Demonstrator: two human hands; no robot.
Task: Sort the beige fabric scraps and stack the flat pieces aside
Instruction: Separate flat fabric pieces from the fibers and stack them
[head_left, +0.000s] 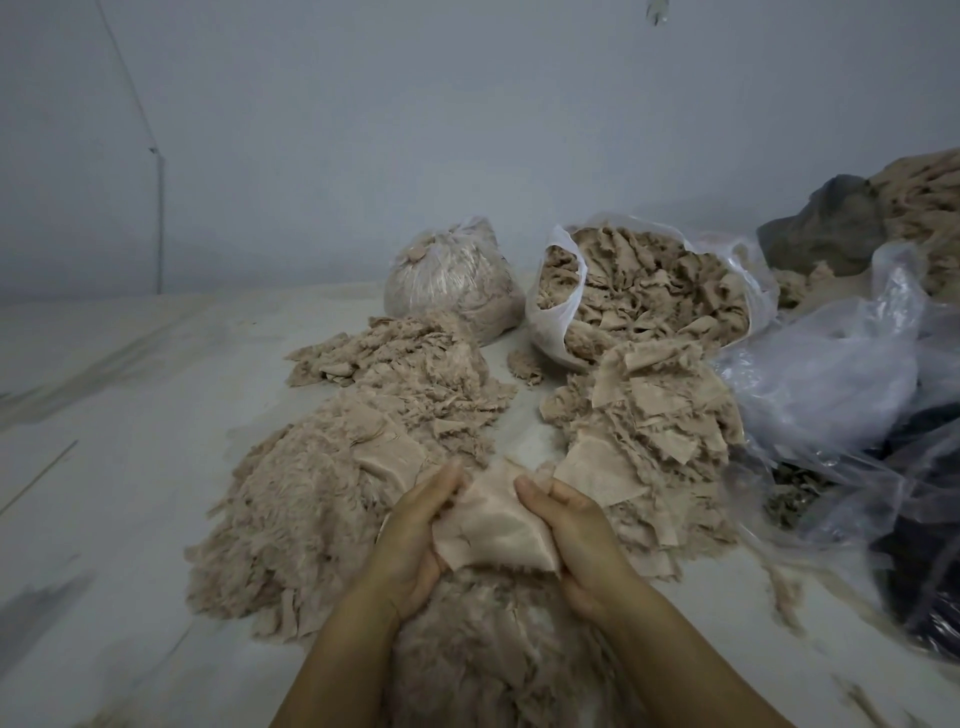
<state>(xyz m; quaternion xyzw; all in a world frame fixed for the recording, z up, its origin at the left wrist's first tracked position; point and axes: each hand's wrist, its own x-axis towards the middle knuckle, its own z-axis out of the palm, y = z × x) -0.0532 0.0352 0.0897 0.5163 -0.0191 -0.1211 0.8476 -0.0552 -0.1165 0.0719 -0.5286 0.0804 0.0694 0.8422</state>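
Head view: no legible writing. Open plastic bag (644, 291) holds beige scraps; tied bag (452, 283) beside it, likewise filled. Left hand (415, 540) and right hand (576, 540) fingers curl round one flat piece (488, 525).

Bare floor (104, 415) left; seemingly crowding scrap heaps (322, 499), bags (644, 291) ahead.
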